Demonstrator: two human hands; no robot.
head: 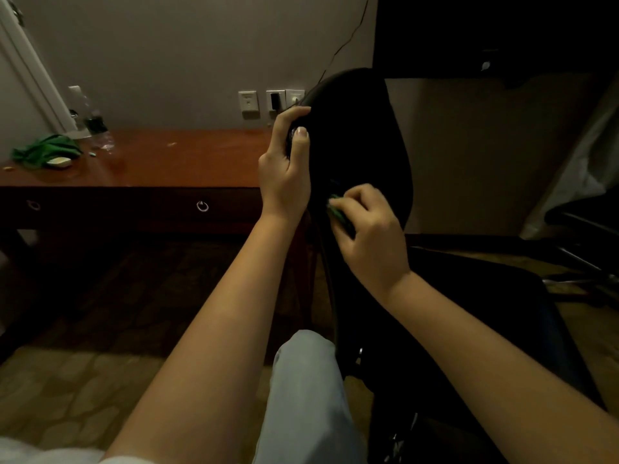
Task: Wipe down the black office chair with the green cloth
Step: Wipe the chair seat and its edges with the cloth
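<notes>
Fingers (292,114) curled on both sides: grips the edge of the chair (361,135) with the left hand (284,172), presses the bunched cloth (336,211) to its backrest with the right hand (371,229), likely mid-wipe; next calls for steady strokes further down the back.

Single head-worn wide-angle view, facing forward and down along both forearms. The left hand (284,172) and right hand (371,236) sit near the lens at frame centre against the black office chair (361,145). The desk (187,162) and wall (150,55) lie farther off, upper left.
</notes>
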